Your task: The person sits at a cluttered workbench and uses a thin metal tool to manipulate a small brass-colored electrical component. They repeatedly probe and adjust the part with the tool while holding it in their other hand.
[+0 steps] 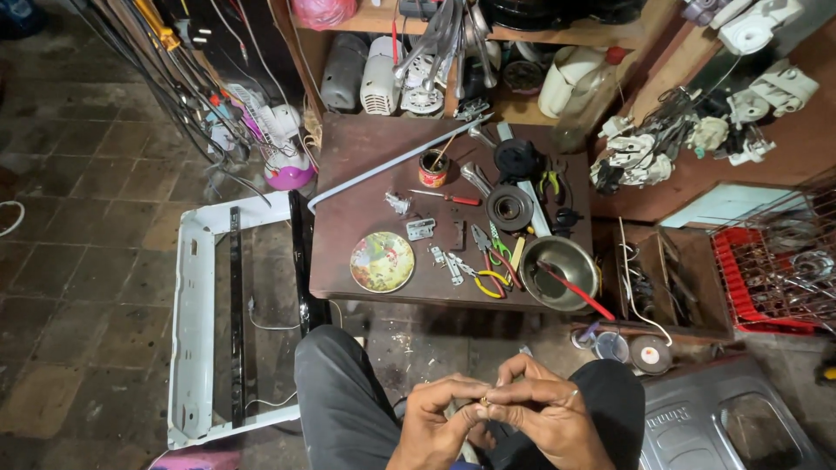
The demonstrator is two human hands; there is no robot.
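Both hands, the left hand (433, 424) and the right hand (542, 411), pinch one small brass part (484, 400) together. On the bench (353, 178) front edge lie one plate (382, 261) and one metal bowl (569, 271).

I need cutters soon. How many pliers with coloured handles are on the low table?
3, as far as I can tell: yellow-handled pliers at the front edge, green-handled pliers just behind them, and yellow-green pliers near the back right. Clutter may hide others.

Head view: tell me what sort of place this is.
Most likely a small repair workshop for household appliances. A low wooden table is strewn with pliers, a red-handled screwdriver and loose metal parts. Shelves behind hold electric motors, and a white appliance frame lies on the tiled floor.
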